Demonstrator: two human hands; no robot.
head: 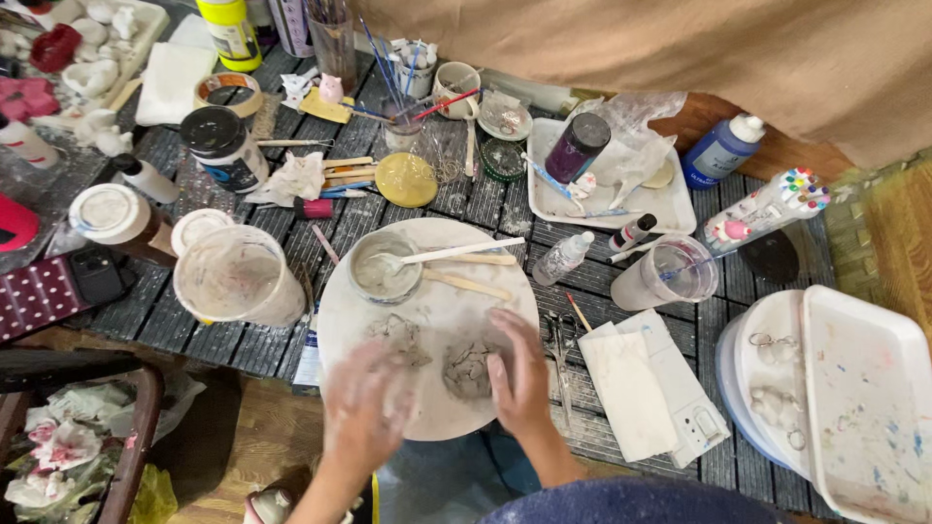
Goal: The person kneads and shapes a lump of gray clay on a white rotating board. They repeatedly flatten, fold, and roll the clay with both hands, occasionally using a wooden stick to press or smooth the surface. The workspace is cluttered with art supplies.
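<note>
Slatted and paint-smeared, the dark counter (621, 291) is crowded with craft supplies, and a round white board (427, 311) sits at its near edge. On the board lie two grey clay lumps: one (398, 335) by the left hand (364, 403), the other (468, 371) touching the right hand (519, 374).

The left hand is blurred with motion, so I cannot tell how its fingers stand; it holds nothing that I can make out. The right hand lies flat, fingers together and extended, its thumb side against the right lump, gripping nothing.

To my eye the clay is being pressed or shaped on the board. Doing that well probably means even pressure from the flat of the hand, working from the lump's edge inward, and keeping the other hand on the board so it does not slide.

Close behind the lumps stands a small bowl (383, 267) of grey slip with a white stick (456, 252) in it, and two wooden sticks (466, 281) lie beside it; a wide sweep could knock them. A clear tub (238, 277) stands just left of the board, scissors (558, 340) and a white tile (626, 393) just right. Farther back are jars, brushes (388, 68) and a tray (670, 204).
</note>
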